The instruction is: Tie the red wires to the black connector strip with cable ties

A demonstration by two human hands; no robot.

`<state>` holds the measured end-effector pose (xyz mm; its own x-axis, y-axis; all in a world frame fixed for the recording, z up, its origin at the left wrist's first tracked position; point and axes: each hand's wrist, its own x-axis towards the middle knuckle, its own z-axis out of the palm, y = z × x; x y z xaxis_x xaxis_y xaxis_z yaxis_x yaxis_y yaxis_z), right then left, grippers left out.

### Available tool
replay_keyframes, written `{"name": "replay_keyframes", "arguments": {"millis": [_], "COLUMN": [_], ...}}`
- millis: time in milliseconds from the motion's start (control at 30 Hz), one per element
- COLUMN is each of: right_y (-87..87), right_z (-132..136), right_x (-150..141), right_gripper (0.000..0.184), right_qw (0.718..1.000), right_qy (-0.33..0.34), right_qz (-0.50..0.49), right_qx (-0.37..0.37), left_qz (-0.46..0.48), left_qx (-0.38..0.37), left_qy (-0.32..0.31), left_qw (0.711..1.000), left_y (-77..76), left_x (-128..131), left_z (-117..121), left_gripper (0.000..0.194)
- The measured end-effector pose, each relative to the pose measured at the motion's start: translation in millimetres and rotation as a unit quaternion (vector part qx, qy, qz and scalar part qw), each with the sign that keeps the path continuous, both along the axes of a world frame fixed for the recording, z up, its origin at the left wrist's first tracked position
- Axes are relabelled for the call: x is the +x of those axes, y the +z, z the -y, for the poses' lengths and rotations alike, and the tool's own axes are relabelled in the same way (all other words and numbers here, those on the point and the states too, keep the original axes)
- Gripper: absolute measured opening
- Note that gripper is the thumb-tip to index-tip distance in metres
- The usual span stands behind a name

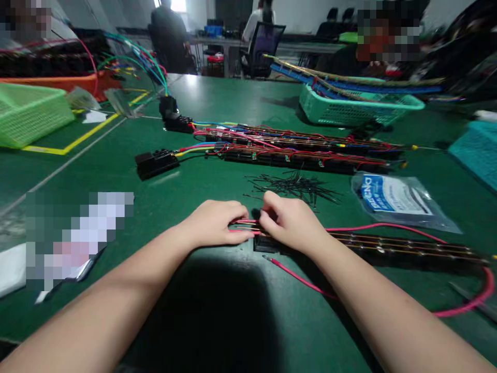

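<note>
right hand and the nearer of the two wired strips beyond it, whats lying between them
A loose pile of thin black ties, between the right hand and the wired strip, in the head view.

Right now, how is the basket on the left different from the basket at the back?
The left basket is yellowish green, but the back basket is bluish green. Long blue strips stick out of the back basket; none stick out of the left basket. Both have holey sides.
</note>
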<state>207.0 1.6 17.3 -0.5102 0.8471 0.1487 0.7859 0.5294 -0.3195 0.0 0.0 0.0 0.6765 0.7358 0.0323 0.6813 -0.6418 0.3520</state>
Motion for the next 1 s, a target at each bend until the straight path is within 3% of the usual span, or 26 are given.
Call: {"name": "replay_keyframes", "arguments": {"millis": [367, 1000], "right_y": [1.3, 1.4], "right_z": [0.0, -3.4], "right_x": [1.9, 4.4], "right_gripper": [0.011, 0.010], "right_qw": [1.000, 1.000], "right_qy": [0.000, 0.008], "right_qz": [-0.010, 0.004], "right_qx": [-0.001, -0.022], "left_qz": [-0.033, -0.016], "left_qx": [0.030, 0.012], "left_qy": [0.013, 0.004], "left_qw": [0.999, 1.000], "left_y": [-2.4, -4.2], "left_x": [5.5, 6.1], "left_z": [-2.0, -4.0], "left_gripper": [0.034, 0.035]}}
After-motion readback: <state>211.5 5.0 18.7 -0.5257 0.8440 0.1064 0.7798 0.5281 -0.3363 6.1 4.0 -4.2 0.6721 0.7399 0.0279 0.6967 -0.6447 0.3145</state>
